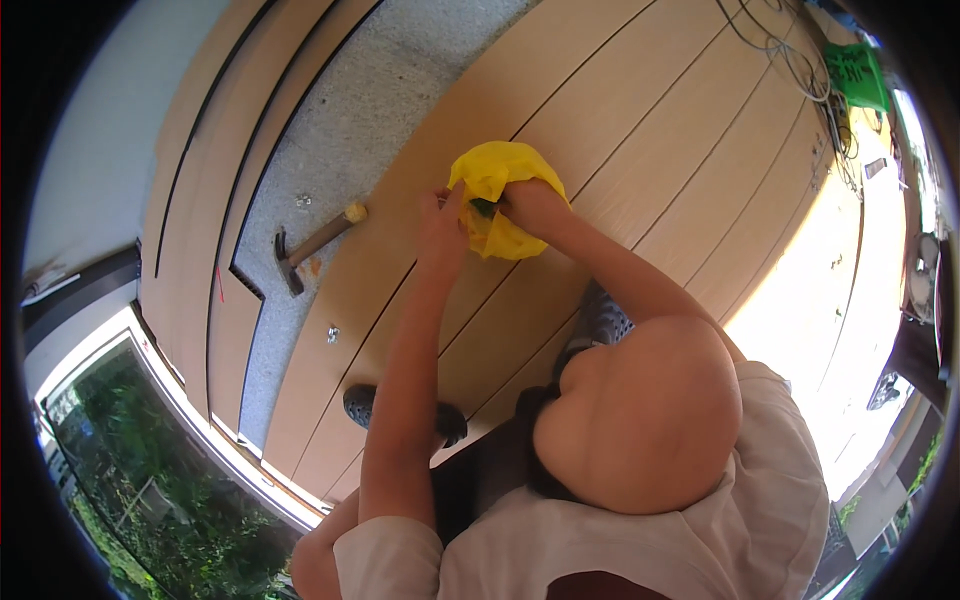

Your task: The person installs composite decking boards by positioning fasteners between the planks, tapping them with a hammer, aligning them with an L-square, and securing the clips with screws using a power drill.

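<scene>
A crumpled yellow plastic bag [505, 160] is held open above the wooden boards. My left hand [445, 220] grips its left edge. My right hand [530, 210] reaches into the opening, fingers mostly hidden, beside something dark green [485, 207] that I cannot make out. To the left a hammer [315, 247] with a wooden handle lies at the edge of the bare grey floor [390, 70]. Small metal pieces [332, 334] lie nearby.
Long tan boards [640, 120] cover much of the floor, and more [195, 170] are at the left. Cables [810, 70] and a green bag [855, 80] are at the upper right. A glass pane [140, 450] is at lower left. My shoe [365, 403] rests below my hands.
</scene>
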### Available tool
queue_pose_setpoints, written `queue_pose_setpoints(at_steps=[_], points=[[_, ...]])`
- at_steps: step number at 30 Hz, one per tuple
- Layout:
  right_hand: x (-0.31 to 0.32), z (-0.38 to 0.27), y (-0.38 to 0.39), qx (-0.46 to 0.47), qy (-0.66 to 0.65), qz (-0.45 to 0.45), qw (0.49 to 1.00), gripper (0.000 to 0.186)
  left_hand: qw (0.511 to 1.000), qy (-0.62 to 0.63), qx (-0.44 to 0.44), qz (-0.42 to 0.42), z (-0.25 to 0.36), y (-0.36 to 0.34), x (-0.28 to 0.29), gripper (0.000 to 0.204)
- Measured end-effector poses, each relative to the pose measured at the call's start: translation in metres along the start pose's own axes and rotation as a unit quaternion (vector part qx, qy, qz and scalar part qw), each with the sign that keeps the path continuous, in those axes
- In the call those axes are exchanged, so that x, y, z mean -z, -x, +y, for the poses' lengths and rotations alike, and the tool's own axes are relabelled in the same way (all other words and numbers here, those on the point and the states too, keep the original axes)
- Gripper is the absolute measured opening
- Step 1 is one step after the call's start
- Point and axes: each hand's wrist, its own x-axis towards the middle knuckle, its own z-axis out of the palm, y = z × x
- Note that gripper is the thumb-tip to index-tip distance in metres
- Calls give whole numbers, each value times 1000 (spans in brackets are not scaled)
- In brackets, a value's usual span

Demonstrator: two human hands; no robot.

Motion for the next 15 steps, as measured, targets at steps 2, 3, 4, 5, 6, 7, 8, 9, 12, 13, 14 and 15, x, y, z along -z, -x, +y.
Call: queue_pose_setpoints(at_steps=[2,3,4,5,6,7,8,9,12,13,14,15], points=[[-2,-3,0,-55,-22,-24,998,27,1000,11,8,-17,-4,-2,1,65],[-3,-4,0,-52,-21,-24,998,27,1000,23,-4,-21,-7,-4,1,65],[-4,-5,-1,-27,-37,9,999,30,999,35,-16,-25,-10,-5,2,66],[-6,-6,-1,-2,-53,41,998,33,999,35,-16,-23,-13,-7,2,66],[-9,-8,-2,1,-52,41,998,33,999,21,-26,-22,-16,-9,4,65],[-13,-11,-3,13,-70,45,996,34,999,7,-34,-21,-19,-10,6,64],[-14,-10,-2,20,-84,49,995,35,999,10,-37,-20,-15,-11,6,64],[-15,-9,-1,19,-80,50,995,35,999,20,-20,-45,-9,-13,6,67],[-21,-10,1,11,-16,22,1000,37,996,21,5,-89,-5,-17,7,71],[-21,-8,1,7,-12,15,1000,38,994,12,13,-110,-4,-18,6,74],[-20,-12,0,4,-10,8,1000,40,994,13,10,-110,-6,-19,5,74],[-17,-13,2,1,-6,10,1000,40,992,18,7,-123,-8,-20,3,75]])
